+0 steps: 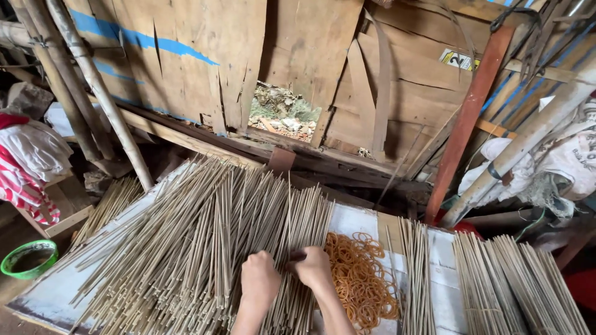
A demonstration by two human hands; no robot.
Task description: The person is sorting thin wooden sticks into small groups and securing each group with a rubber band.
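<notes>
Down on the white-painted surface (pixel 363 222), both hands rest on a broad heap of thin bamboo sticks (pixel 198 248). The left hand (pixel 259 280) is curled into a loose fist on the sticks, and the right hand (pixel 313 267) is closed, pinching a few sticks at the heap's right edge. To work well, it seems wise to keep the picked sticks parallel and level their ends before lifting. Just right of the hands lies a loose pile of orange rubber bands (pixel 363 279), with bundled sticks (pixel 515 285) further right. A green bowl (pixel 28 257) at far left holds dark contents I cannot identify.
</notes>
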